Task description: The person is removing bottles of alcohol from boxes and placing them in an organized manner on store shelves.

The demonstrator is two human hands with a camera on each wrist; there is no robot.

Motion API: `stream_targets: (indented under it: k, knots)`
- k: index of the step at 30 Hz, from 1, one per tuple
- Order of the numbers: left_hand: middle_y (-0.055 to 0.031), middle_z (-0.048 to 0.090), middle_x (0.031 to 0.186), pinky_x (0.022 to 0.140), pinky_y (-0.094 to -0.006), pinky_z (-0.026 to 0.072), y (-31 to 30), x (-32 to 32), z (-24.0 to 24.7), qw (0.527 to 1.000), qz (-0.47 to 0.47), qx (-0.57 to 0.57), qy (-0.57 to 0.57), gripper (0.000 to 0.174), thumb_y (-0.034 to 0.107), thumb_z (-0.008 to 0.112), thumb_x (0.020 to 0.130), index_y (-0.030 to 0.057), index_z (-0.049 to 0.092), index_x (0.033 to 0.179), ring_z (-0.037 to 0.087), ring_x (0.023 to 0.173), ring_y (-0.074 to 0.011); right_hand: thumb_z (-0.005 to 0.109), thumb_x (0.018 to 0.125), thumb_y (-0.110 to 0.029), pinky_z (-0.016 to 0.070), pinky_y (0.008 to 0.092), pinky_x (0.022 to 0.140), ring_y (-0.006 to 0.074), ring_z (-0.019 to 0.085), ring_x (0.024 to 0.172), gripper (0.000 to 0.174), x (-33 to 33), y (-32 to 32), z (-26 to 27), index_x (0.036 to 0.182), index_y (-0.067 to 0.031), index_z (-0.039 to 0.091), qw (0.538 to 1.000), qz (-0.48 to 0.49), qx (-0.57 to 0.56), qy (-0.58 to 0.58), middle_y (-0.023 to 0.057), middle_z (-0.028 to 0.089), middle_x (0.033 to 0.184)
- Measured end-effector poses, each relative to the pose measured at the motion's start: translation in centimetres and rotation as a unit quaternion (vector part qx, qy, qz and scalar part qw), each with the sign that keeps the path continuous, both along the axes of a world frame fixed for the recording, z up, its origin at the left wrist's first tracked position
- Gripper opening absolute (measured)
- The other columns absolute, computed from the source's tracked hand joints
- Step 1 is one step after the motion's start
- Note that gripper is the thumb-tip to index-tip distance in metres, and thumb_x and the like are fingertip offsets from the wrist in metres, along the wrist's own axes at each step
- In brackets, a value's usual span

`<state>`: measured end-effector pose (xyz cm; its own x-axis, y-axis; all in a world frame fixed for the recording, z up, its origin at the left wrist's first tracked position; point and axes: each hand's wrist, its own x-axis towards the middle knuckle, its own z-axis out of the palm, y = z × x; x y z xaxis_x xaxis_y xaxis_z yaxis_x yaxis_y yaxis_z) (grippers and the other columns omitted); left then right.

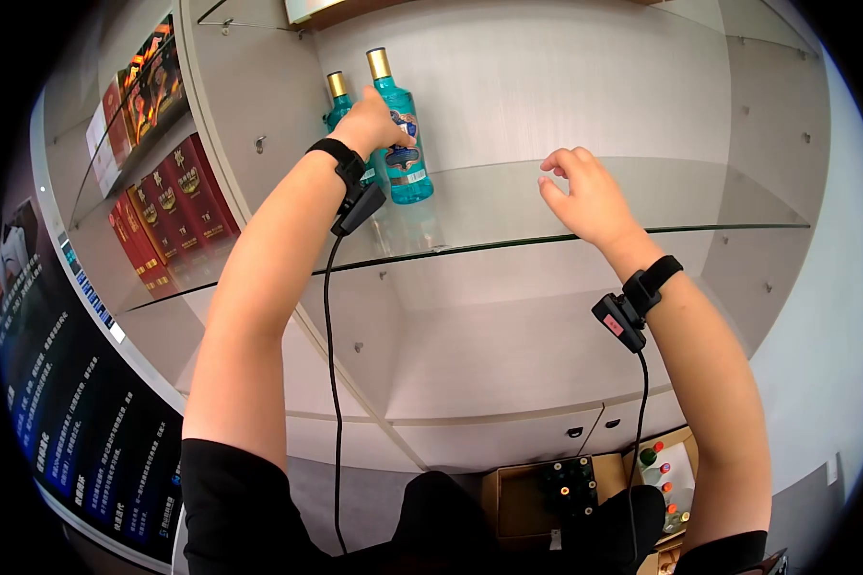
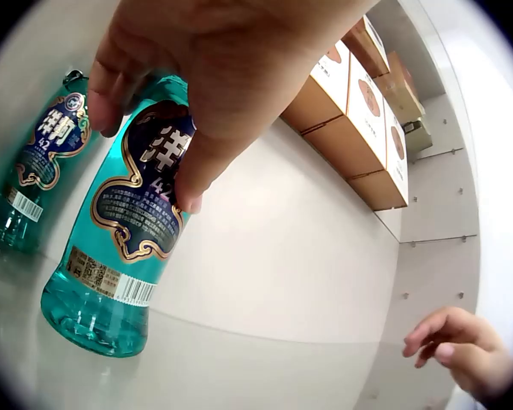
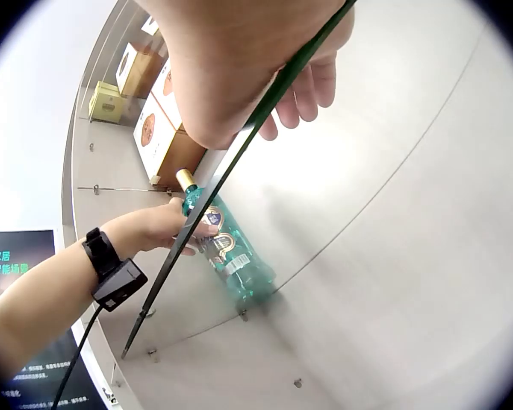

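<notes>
Two teal bottles with gold caps are at the left end of the glass shelf (image 1: 508, 209). My left hand (image 1: 367, 126) grips the nearer bottle (image 1: 410, 177) round its upper body, with the thumb across the label. In the left wrist view this bottle (image 2: 107, 282) tilts a little beneath my left hand (image 2: 222, 77). The other bottle (image 1: 338, 101) stands behind and to the left, partly covered by the hand. My right hand (image 1: 590, 199) hangs over the shelf to the right, fingers loosely bent, holding nothing.
Red boxes (image 1: 187, 187) stand in the cabinet on the left. White and brown boxes (image 2: 350, 115) sit on the shelf above. The glass front edge (image 1: 547, 237) runs below both hands. Cartons of bottles (image 1: 518, 508) are on the floor, beside a dark screen (image 1: 86, 402) at far left.
</notes>
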<state>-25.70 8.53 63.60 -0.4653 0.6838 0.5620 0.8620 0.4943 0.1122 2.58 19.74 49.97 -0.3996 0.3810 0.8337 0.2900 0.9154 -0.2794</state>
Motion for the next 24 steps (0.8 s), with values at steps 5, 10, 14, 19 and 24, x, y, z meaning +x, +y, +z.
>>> stream_targets:
  k: [5,10,14,19,24]
  knots:
    - [-0.0311,0.066,0.111,0.092,-0.0388,0.0557,1.0,-1.8,-0.3,1.000,-0.003,0.009,0.012,0.100,0.035,0.094,0.065,-0.0129,0.033,0.128,0.068,0.106,-0.0378,0.061,0.089,-0.029,0.0515,0.0411,0.088,0.0285,0.061,0.104,0.026,0.3,-0.6,0.2,0.105,-0.0084,0.065,0.999,-0.009,-0.040,-0.015,0.0117,0.063,0.106]
    - [-0.0240,0.044,0.135,0.096,-0.0503,0.0535,2.6,-3.0,-1.0,0.998,0.053,0.037,0.006,0.095,0.034,0.093,0.065,-0.0031,0.040,0.134,0.062,0.116,-0.0422,0.059,0.089,-0.031,0.0506,0.0404,0.089,0.0278,0.060,0.105,0.028,0.6,-1.2,0.6,0.106,-0.0087,0.065,0.996,-0.022,-0.075,-0.041,0.0106,0.062,0.109]
    - [-0.0242,0.038,0.139,0.097,-0.0494,0.0533,3.1,-3.1,-1.2,0.996,0.087,0.029,0.022,0.096,0.038,0.091,0.069,-0.0038,0.037,0.136,0.062,0.116,-0.0420,0.058,0.090,-0.032,0.0501,0.0401,0.089,0.0275,0.059,0.106,0.029,0.5,-0.8,0.3,0.106,-0.0087,0.064,0.998,-0.012,-0.061,-0.032,0.0100,0.061,0.110]
    - [-0.0289,0.040,0.135,0.095,-0.0426,0.0560,3.3,-3.5,-1.5,0.996,0.078,0.023,0.046,0.102,0.039,0.090,0.070,-0.0094,0.033,0.140,0.062,0.114,-0.0450,0.057,0.089,-0.033,0.0500,0.0402,0.088,0.0278,0.059,0.104,0.030,0.6,-0.9,0.4,0.105,-0.0088,0.064,0.996,-0.018,-0.073,-0.037,0.0099,0.061,0.108]
    - [-0.0236,0.041,0.140,0.099,-0.0467,0.0521,3.8,-4.9,-1.9,0.995,0.082,0.049,0.039,0.113,0.038,0.090,0.069,0.0019,0.022,0.151,0.061,0.118,-0.0402,0.057,0.089,-0.034,0.0503,0.0406,0.087,0.0279,0.060,0.104,0.031,0.7,-1.2,0.5,0.106,-0.0089,0.064,0.996,-0.024,-0.072,-0.043,0.0103,0.061,0.108]
